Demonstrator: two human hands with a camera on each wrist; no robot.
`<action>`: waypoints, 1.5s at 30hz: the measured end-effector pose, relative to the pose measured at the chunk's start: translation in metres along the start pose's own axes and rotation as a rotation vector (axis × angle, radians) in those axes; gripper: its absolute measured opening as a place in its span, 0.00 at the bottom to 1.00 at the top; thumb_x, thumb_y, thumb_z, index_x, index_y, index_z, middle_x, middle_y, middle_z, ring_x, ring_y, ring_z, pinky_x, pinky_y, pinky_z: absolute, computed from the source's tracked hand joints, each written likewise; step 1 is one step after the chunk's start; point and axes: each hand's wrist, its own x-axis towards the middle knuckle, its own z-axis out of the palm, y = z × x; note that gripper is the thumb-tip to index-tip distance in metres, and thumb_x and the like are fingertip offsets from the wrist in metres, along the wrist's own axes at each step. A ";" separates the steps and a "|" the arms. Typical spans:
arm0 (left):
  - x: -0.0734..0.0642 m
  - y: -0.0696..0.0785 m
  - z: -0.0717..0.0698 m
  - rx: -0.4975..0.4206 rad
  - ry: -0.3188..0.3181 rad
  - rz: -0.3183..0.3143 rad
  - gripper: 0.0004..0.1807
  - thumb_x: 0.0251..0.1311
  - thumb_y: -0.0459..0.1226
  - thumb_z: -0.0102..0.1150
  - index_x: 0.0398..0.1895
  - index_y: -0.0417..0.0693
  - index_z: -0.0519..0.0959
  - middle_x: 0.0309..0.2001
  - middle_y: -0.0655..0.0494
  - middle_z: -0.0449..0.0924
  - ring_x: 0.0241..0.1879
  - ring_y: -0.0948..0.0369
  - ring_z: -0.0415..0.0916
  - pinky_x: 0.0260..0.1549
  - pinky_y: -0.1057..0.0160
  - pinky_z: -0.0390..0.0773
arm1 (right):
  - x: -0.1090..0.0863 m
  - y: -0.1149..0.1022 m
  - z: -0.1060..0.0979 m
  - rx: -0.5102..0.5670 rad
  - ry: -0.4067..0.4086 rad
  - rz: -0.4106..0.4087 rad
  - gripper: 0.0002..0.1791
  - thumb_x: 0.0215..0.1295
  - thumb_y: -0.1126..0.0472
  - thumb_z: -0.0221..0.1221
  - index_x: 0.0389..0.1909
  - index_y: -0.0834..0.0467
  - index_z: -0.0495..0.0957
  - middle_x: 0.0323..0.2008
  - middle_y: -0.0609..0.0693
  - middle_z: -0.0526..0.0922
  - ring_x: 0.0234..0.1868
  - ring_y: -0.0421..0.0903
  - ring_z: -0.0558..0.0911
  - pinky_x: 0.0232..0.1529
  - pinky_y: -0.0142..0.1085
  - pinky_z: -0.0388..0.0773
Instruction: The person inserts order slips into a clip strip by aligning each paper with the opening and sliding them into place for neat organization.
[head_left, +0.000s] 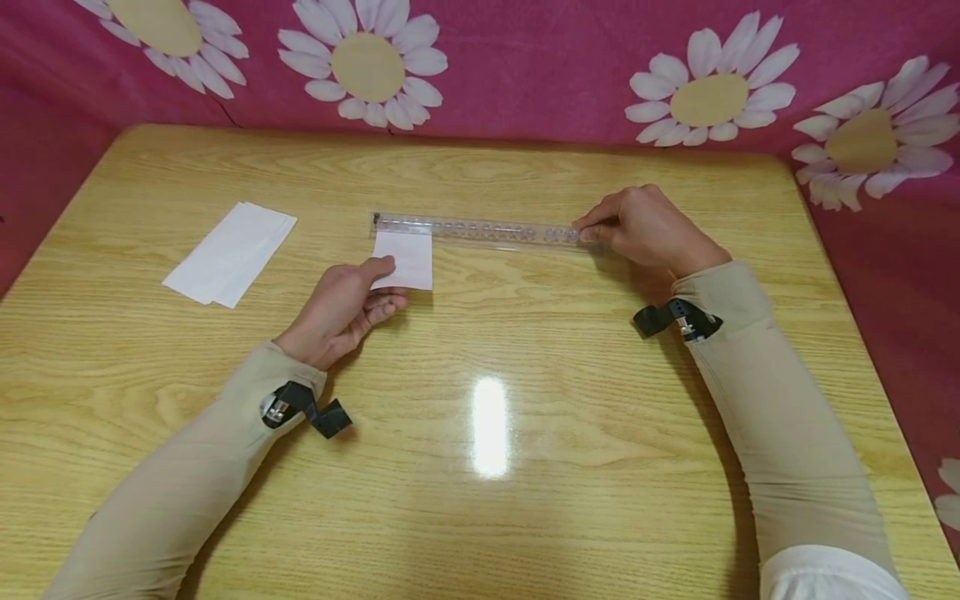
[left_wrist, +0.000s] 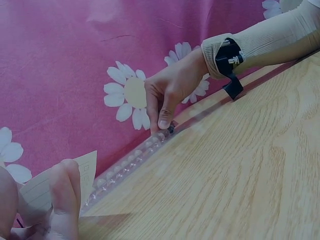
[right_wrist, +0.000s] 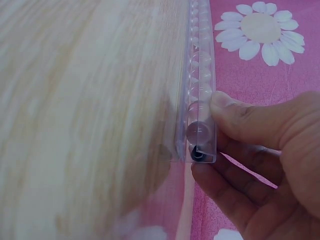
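A clear plastic ticket rail (head_left: 487, 232) with a row of clear marbles inside lies across the upper middle of the table. My right hand (head_left: 645, 229) pinches its right end between thumb and fingers; the right wrist view shows a black plug (right_wrist: 198, 153) beside the last marble there. With my left hand (head_left: 348, 308) I hold a white paper slip (head_left: 411, 262), thumb on top and fingers underneath. The slip's upper edge overlaps the rail's left end, showing through the clear plastic. In the left wrist view, printed lines and small boxes mark the slip's underside (left_wrist: 86, 172).
A small stack of white paper slips (head_left: 231, 254) lies on the table to the left of my left hand. Behind the wooden table (head_left: 600, 433) hangs a pink cloth (head_left: 525, 67) with big white daisies, close to the table's back edge.
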 end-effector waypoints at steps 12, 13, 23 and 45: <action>-0.004 0.001 -0.006 0.038 0.035 0.013 0.12 0.70 0.40 0.52 0.46 0.40 0.75 0.28 0.56 0.85 0.24 0.68 0.81 0.27 0.77 0.81 | 0.000 0.000 0.000 -0.005 0.004 -0.009 0.13 0.64 0.57 0.64 0.48 0.53 0.85 0.48 0.56 0.87 0.49 0.51 0.84 0.48 0.44 0.79; -0.004 0.001 -0.006 0.041 0.036 0.014 0.12 0.70 0.40 0.53 0.46 0.40 0.76 0.28 0.56 0.85 0.24 0.68 0.81 0.28 0.77 0.81 | 0.000 -0.001 0.000 -0.005 0.004 -0.009 0.13 0.64 0.57 0.64 0.48 0.53 0.85 0.48 0.56 0.87 0.49 0.51 0.84 0.47 0.44 0.78; -0.003 0.001 -0.011 0.084 0.057 -0.002 0.14 0.70 0.41 0.53 0.49 0.38 0.76 0.28 0.56 0.85 0.25 0.68 0.81 0.28 0.77 0.81 | 0.000 0.001 0.001 -0.005 0.007 -0.011 0.13 0.64 0.56 0.64 0.48 0.52 0.86 0.48 0.56 0.87 0.48 0.50 0.84 0.46 0.43 0.77; -0.007 0.004 -0.012 0.053 0.048 -0.018 0.14 0.69 0.42 0.53 0.47 0.40 0.72 0.24 0.57 0.84 0.24 0.67 0.81 0.27 0.77 0.81 | 0.000 0.001 0.000 -0.014 0.013 -0.012 0.12 0.63 0.58 0.64 0.48 0.53 0.86 0.48 0.55 0.87 0.49 0.50 0.84 0.47 0.43 0.78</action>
